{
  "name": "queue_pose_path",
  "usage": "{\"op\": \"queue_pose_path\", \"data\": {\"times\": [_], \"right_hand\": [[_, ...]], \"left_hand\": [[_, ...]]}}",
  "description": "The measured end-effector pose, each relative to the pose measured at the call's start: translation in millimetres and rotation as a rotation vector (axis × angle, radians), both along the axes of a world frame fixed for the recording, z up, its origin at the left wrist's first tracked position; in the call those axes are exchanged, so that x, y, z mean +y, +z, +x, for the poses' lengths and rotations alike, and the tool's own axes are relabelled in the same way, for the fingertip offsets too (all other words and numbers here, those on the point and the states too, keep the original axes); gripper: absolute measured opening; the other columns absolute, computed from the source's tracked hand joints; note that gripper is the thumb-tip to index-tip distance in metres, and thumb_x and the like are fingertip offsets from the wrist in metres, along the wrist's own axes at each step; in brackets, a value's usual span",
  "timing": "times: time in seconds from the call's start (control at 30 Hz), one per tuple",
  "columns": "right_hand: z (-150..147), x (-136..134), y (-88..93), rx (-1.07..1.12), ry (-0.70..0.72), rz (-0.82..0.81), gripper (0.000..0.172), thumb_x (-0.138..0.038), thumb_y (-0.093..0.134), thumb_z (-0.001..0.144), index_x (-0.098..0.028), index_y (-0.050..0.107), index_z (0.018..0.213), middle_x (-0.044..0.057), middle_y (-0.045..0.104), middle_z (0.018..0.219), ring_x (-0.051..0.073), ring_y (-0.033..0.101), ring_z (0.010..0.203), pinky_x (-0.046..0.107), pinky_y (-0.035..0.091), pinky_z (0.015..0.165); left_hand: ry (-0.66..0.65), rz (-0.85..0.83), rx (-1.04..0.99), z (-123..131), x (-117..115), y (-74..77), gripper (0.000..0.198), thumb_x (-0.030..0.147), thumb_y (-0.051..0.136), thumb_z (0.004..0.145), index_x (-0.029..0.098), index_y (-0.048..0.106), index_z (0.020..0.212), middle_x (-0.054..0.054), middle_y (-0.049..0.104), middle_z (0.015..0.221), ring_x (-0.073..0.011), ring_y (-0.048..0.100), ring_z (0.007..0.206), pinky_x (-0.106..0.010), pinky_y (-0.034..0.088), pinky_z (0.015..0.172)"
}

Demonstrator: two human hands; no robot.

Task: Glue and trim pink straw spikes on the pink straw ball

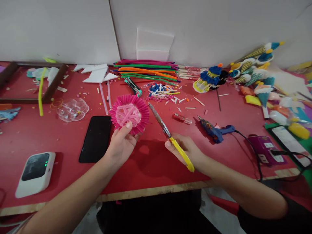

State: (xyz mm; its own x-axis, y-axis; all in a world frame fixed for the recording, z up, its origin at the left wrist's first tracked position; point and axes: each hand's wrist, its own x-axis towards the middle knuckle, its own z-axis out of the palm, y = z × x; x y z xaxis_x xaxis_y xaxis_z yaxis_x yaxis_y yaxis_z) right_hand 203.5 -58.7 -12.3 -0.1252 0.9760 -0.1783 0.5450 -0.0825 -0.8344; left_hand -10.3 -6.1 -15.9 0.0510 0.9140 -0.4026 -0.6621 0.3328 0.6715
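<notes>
My left hand (124, 143) grips a round pink rosette (129, 115) by its lower edge, thumb on the face. Dark pink pleats ring its rim, and paler pink strips cross over the centre. In my right hand (186, 149) is a pair of scissors (162, 125) with yellow handles. Their blades point up and left, close together, with the tip just right of the rosette's pleats. A black phone (95, 139) lies on the table left of my left hand.
Pipe cleaners (148, 70) lie along the wall, with a box cutter (133, 86) and cut scraps (162, 91) before them. Right of my right hand are a blue glue gun (215, 130), its cord and a purple box (264, 149). A white device (36, 174) sits front left.
</notes>
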Motion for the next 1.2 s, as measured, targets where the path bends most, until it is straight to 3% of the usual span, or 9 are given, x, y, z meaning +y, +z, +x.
{"op": "queue_pose_path", "data": {"times": [0.17, 0.53, 0.8, 1.0, 1.2], "right_hand": [[0, 0, 0.8, -0.019, -0.008, -0.007, 0.064, -0.086, 0.046, 0.086, -0.026, 0.037, 0.065, -0.005, 0.032, 0.06, 0.011, 0.031, 0.054, 0.027, 0.024, 0.05], [-1, 1, 2.4, -0.051, -0.002, 0.004, 0.06, -0.081, 0.045, 0.087, -0.026, 0.038, 0.064, -0.005, 0.034, 0.058, 0.011, 0.033, 0.053, 0.026, 0.024, 0.048], [-3, 1, -3.0, -0.08, -0.027, 0.021, 0.064, -0.085, 0.048, 0.085, -0.025, 0.04, 0.064, -0.004, 0.039, 0.052, 0.011, 0.034, 0.049, 0.025, 0.023, 0.045], [1, 1, -10.5, -0.048, -0.056, 0.02, 0.071, -0.093, 0.047, 0.08, -0.025, 0.04, 0.061, -0.005, 0.035, 0.054, 0.01, 0.031, 0.051, 0.026, 0.022, 0.046], [11, 2, -0.6, -0.066, -0.019, 0.092, 0.069, -0.092, 0.034, 0.088, -0.025, 0.038, 0.068, -0.005, 0.035, 0.06, 0.011, 0.034, 0.053, 0.028, 0.024, 0.051]], "left_hand": [[0.004, -0.002, -0.011, 1, 1, 1.4, 0.028, 0.026, 0.096, 0.064, 0.022, 0.072, 0.078, 0.002, 0.08, 0.084, -0.0171, 0.076, 0.081, -0.033, 0.065, 0.082], [-0.001, -0.004, 0.005, 1, 0, 1.0, 0.024, 0.026, 0.094, 0.07, 0.021, 0.072, 0.076, 0.001, 0.081, 0.084, -0.0199, 0.078, 0.086, -0.038, 0.063, 0.094], [-0.01, -0.011, -0.02, 1, 1, -1.5, 0.036, 0.03, 0.101, 0.056, 0.021, 0.073, 0.076, 0.002, 0.081, 0.081, -0.0176, 0.077, 0.081, -0.033, 0.065, 0.083], [-0.006, -0.021, -0.017, 1, 2, -0.8, 0.033, 0.028, 0.099, 0.061, 0.02, 0.073, 0.079, 0.001, 0.081, 0.086, -0.0172, 0.076, 0.082, -0.032, 0.064, 0.081], [-0.001, 0.025, -0.017, 0, 1, -0.8, 0.032, 0.03, 0.096, 0.066, 0.023, 0.071, 0.085, 0.0, 0.08, 0.093, -0.0192, 0.075, 0.087, -0.035, 0.064, 0.085]]}}
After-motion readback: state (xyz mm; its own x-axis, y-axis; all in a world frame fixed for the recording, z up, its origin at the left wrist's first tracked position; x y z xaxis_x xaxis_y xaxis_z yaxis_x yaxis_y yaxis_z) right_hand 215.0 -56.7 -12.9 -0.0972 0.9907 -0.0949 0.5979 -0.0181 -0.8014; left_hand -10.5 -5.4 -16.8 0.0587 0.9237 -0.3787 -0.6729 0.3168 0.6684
